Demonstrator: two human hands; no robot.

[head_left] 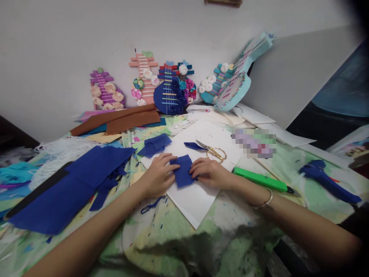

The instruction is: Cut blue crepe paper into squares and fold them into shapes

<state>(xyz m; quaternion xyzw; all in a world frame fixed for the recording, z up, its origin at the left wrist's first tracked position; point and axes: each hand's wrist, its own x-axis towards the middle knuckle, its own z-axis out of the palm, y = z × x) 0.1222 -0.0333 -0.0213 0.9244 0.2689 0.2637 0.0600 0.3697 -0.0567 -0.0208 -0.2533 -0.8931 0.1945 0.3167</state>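
Note:
A small rectangle of dark blue crepe paper [184,173] lies over a white sheet [196,207] in front of me. At its left edge, my left hand [160,175] holds it with the fingertips, index finger reaching onto the paper. My right hand [210,173] has its curled fingers closed on the right edge; the thumb is partly hidden. Just beyond it lie gold-handled scissors [216,153], blades pointing left beside a narrow folded blue piece [193,146]. A small stack of cut blue pieces [155,144] rests behind my left hand.
Large blue paper sheets [72,184] cover the left side, near white yarn [52,165]. A green cutter [262,179] and a blue glue gun [328,180] lie right. Brown paper [118,119] and several decorated guitar shapes, including a blue one [167,92], stand along the wall.

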